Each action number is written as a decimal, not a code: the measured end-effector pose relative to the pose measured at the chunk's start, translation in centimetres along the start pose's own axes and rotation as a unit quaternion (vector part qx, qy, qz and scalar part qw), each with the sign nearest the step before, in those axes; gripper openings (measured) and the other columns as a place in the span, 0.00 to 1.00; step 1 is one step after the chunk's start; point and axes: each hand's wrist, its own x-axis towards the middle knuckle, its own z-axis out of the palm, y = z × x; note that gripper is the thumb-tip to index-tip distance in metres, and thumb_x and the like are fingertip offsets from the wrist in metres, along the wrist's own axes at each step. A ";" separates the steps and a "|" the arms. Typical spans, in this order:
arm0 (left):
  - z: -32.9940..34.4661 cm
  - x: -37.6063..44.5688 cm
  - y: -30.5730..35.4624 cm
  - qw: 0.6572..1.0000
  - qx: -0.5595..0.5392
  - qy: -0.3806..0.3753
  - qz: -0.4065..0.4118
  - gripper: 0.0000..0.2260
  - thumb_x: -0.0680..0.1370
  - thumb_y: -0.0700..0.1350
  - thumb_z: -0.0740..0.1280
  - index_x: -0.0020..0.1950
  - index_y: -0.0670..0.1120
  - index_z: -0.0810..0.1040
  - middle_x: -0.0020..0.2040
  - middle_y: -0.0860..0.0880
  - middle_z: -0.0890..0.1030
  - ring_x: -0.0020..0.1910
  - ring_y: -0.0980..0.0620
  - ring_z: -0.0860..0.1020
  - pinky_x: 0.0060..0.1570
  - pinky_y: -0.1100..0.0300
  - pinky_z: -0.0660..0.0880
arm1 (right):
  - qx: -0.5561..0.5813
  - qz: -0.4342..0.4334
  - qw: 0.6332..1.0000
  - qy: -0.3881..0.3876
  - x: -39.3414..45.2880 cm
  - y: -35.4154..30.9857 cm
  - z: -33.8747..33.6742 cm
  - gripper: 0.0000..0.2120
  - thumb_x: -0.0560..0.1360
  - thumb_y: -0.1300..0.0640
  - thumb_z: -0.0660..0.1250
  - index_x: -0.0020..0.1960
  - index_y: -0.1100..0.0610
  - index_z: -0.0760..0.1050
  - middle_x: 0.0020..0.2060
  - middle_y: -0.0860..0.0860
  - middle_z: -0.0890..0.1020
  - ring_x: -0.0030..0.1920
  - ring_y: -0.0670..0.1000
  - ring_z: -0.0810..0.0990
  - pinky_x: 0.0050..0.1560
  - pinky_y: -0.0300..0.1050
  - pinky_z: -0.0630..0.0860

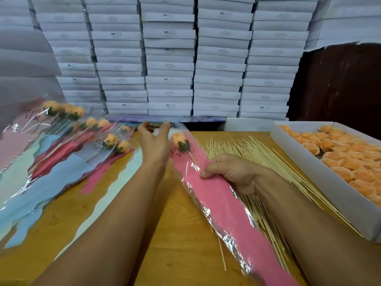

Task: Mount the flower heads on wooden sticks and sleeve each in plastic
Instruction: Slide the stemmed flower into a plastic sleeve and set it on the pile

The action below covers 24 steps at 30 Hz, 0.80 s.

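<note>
Wood table [181, 234]: box [321, 178] w/ flower heads [338, 153]; hands — right [233, 172] grips sleeve [222, 205], left [154, 141] spread.

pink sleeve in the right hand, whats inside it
An orange flower head with green leaves on a wooden stick shows through the sleeve. Below the right hand, the pink panel hides the rest of the stick.

Both forearms seen bare to frame edge; no sleeves, rings, watch worn on left hand [153, 144], right hand [233, 172].
</note>
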 end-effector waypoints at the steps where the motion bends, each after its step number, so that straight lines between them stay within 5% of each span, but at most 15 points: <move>1: 0.4 -0.2 0.2 0.998 0.065 -0.004 0.015 0.28 0.79 0.53 0.68 0.74 0.45 0.63 0.69 0.45 0.70 0.68 0.44 0.70 0.64 0.49 0.70 | 0.007 -0.003 1.000 0.010 0.1 0.0 0.0 0.02 0.76 0.65 0.70 0.45 0.64 0.81 0.38 0.57 0.85 0.35 0.53 0.85 0.38 0.45 0.83; 6: 2.4 -1.2 1.7 0.956 0.283 -0.068 0.025 0.31 0.74 0.47 0.70 0.73 0.40 0.63 0.75 0.41 0.62 0.73 0.41 0.61 0.69 0.42 0.65 | 0.044 -0.024 0.998 0.047 0.3 0.1 0.0 0.05 0.76 0.65 0.70 0.48 0.67 0.82 0.39 0.59 0.86 0.36 0.54 0.85 0.42 0.47 0.84; 12: 3.7 -1.6 3.8 0.893 0.420 -0.149 0.056 0.36 0.79 0.56 0.66 0.78 0.39 0.56 0.80 0.39 0.52 0.79 0.40 0.49 0.74 0.44 0.56 | 0.063 -0.055 0.988 0.127 0.7 0.2 -0.1 0.06 0.77 0.64 0.71 0.50 0.68 0.82 0.40 0.59 0.85 0.38 0.55 0.84 0.53 0.55 0.81; 15: 3.5 -3.0 5.6 0.825 0.508 -0.226 0.097 0.30 0.82 0.58 0.62 0.74 0.37 0.62 0.74 0.37 0.63 0.74 0.38 0.61 0.68 0.47 0.63 | 0.072 -0.069 0.979 0.176 0.8 0.2 -0.1 0.05 0.78 0.63 0.70 0.46 0.65 0.81 0.33 0.55 0.84 0.28 0.50 0.81 0.28 0.43 0.79; 17: 2.6 -4.4 6.5 0.788 0.527 -0.289 0.135 0.18 0.83 0.54 0.60 0.59 0.40 0.74 0.58 0.42 0.76 0.60 0.41 0.73 0.53 0.58 0.71 | 0.083 -0.080 0.972 0.206 1.0 0.2 -0.4 0.05 0.78 0.63 0.70 0.45 0.65 0.80 0.28 0.53 0.82 0.23 0.47 0.78 0.19 0.38 0.71; 19: 1.2 -6.0 6.7 0.794 0.507 -0.312 0.128 0.14 0.82 0.55 0.62 0.42 0.47 0.70 0.40 0.51 0.74 0.40 0.51 0.75 0.34 0.68 0.68 | 0.097 -0.090 0.965 0.226 1.1 0.3 -0.8 0.05 0.78 0.63 0.70 0.48 0.65 0.80 0.29 0.53 0.83 0.23 0.47 0.79 0.19 0.37 0.71; 20: 0.5 -6.7 6.3 0.809 0.484 -0.321 0.093 0.15 0.81 0.56 0.65 0.41 0.48 0.68 0.37 0.52 0.74 0.35 0.54 0.75 0.32 0.66 0.70 | 0.107 -0.096 0.961 0.237 1.2 0.3 -1.0 0.05 0.79 0.63 0.70 0.49 0.65 0.80 0.29 0.53 0.84 0.24 0.48 0.79 0.19 0.38 0.72; 24: -2.1 -9.2 4.8 0.889 0.293 -0.338 -0.097 0.17 0.76 0.48 0.74 0.60 0.42 0.74 0.43 0.44 0.82 0.35 0.50 0.82 0.34 0.57 0.80 | 0.132 -0.112 0.945 0.277 1.7 0.5 -1.3 0.03 0.79 0.64 0.69 0.48 0.65 0.80 0.30 0.53 0.85 0.26 0.48 0.81 0.21 0.39 0.73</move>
